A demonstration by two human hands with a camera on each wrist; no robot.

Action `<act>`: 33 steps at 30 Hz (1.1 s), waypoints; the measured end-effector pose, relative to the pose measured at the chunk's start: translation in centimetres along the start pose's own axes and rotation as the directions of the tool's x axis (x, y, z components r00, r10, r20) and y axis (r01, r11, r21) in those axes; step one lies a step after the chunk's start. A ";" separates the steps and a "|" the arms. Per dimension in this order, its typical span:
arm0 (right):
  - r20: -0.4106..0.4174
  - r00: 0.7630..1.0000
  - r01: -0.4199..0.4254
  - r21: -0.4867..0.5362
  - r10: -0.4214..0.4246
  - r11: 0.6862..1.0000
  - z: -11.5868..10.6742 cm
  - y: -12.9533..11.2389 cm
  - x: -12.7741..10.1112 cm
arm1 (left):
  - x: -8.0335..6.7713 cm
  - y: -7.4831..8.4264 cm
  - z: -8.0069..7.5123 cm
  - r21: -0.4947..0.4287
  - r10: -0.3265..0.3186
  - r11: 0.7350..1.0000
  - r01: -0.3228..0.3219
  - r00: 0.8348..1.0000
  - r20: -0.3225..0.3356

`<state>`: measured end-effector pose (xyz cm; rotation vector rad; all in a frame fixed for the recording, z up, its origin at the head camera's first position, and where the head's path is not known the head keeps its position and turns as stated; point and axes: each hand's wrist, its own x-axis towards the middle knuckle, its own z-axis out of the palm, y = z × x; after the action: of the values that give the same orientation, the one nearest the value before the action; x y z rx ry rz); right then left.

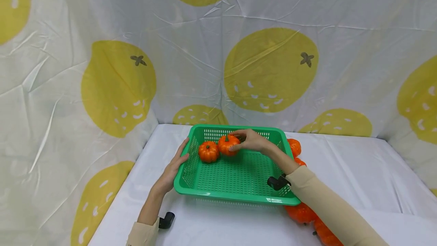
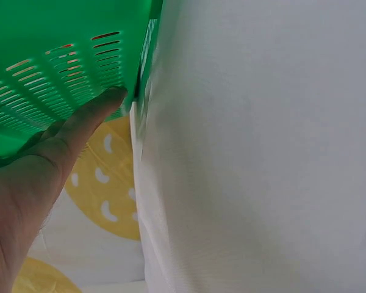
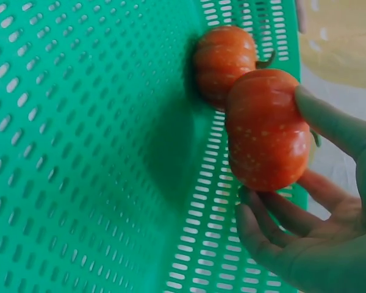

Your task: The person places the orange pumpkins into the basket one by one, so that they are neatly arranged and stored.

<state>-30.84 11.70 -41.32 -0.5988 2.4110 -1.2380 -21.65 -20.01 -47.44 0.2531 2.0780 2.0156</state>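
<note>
In the head view, a green plastic basket (image 1: 235, 198) with slotted walls stands on the white-covered table. My left hand (image 1: 170, 172) lies against its left side from outside. The left wrist view shows an extended digit (image 2: 88, 122) along the outer wall; the other fingers are partly hidden. Inside the basket, my right hand (image 1: 250, 141) holds a small orange pumpkin (image 1: 228, 145) between thumb and fingers, near the back wall. In the right wrist view, this held pumpkin (image 3: 265, 131) is beside a second pumpkin (image 3: 222, 64), which sits in the basket's back left part.
Several more orange pumpkins (image 1: 300, 213) lie on the table along the basket's right side, partly hidden by the basket and my right sleeve (image 1: 327, 200). White cloth (image 1: 269, 7) printed with yellow lemons hangs behind and at the sides. White tabletop (image 1: 362, 174) extends to the right.
</note>
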 end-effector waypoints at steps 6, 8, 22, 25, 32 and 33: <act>0.027 0.999 -0.045 0.002 0.045 0.999 0.2 0.4 -0.1 | 0.0 -0.1 0.0 0.003 -0.005 1.000 0.005 1.000 -0.003; 0.031 0.998 -0.055 0.005 0.054 0.998 0.3 0.5 0.0 | 0.0 -0.1 0.1 0.005 -0.007 1.000 0.007 1.000 -0.006; 0.055 0.997 -0.051 -0.121 0.058 0.991 0.9 1.2 0.2 | 0.0 0.2 0.1 0.024 -0.003 1.000 0.003 1.000 -0.014; 0.045 0.997 -0.048 -0.148 0.055 0.988 1.0 1.1 0.2 | 0.0 0.1 0.1 0.024 -0.004 1.000 0.004 1.000 -0.016; 0.031 0.996 -0.076 -0.133 0.080 0.988 0.9 1.0 0.0 | 0.0 0.1 0.1 0.016 -0.005 1.000 0.005 1.000 -0.009; 0.032 0.997 -0.069 -0.129 0.073 0.989 0.9 1.0 -0.1 | 0.1 0.1 0.1 0.016 -0.004 1.000 0.004 1.000 -0.007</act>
<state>-30.55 11.68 -42.67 -0.5615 2.4722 -1.0408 -21.68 -19.90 -47.30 0.2458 2.0980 2.0009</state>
